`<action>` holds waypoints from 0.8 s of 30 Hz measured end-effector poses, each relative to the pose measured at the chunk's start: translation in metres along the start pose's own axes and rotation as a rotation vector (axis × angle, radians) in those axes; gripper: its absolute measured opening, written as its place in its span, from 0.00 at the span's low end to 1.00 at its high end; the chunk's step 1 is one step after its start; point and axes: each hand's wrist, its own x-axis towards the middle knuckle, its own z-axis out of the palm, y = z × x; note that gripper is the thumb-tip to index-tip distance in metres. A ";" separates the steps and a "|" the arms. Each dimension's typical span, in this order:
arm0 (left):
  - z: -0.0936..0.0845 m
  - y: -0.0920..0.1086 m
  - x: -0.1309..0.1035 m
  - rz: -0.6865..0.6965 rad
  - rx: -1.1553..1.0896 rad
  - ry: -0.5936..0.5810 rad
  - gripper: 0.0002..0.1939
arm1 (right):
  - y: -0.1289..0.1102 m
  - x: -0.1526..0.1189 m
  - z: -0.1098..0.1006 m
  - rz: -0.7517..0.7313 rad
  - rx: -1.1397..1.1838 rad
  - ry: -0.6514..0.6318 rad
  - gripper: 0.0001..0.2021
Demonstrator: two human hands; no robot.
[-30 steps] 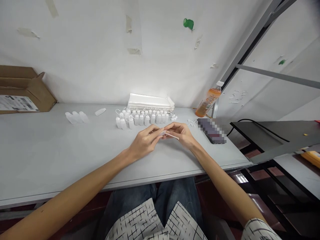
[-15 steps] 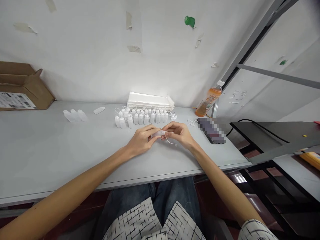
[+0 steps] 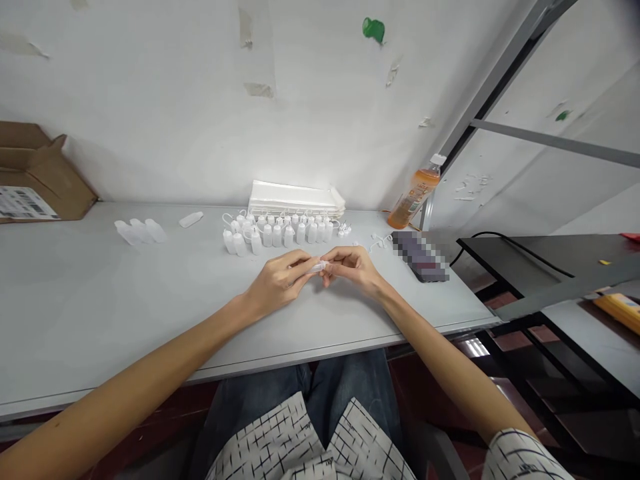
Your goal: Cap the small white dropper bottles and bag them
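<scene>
Above the front half of the table, my left hand (image 3: 279,281) is closed around a small translucent dropper bottle (image 3: 316,267), which lies nearly level. At the neck end of that bottle, my right hand (image 3: 354,269) pinches with thumb and fingers on what looks like its cap; the fingers hide most of it. Just beyond both hands stand several white dropper bottles (image 3: 277,236), upright in rows, many with looped cap straps. Small white caps (image 3: 381,241) with thin straps are scattered to the right of them.
Bottles without caps (image 3: 141,231) lie at the left, with a single bottle (image 3: 191,219) nearby. A stack of white trays (image 3: 295,195) sits against the wall. An orange drink bottle (image 3: 416,195) and a phone (image 3: 421,257) are at right, a cardboard box (image 3: 47,173) at far left.
The thin strap that hung below my right fingers is out of sight now. My right fingers have closed in more on the bottle's neck. The view has shifted slightly.
</scene>
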 end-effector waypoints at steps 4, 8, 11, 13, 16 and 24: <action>-0.002 0.001 0.000 0.125 0.100 0.005 0.15 | 0.004 0.000 0.000 0.019 0.046 -0.005 0.13; -0.002 0.000 0.001 0.210 0.157 -0.017 0.19 | 0.006 0.001 -0.001 0.036 0.084 -0.019 0.12; -0.001 -0.001 0.002 0.207 0.186 -0.004 0.20 | 0.004 0.001 -0.001 0.024 0.077 -0.023 0.11; -0.001 0.000 0.003 0.129 0.164 0.005 0.18 | 0.002 0.002 -0.002 0.003 0.052 0.005 0.12; -0.001 0.001 0.005 -0.023 0.066 -0.013 0.15 | 0.000 0.003 -0.001 -0.032 0.005 0.082 0.13; -0.001 -0.007 0.003 -0.223 -0.023 -0.167 0.14 | 0.005 0.004 0.003 -0.058 -0.168 0.203 0.14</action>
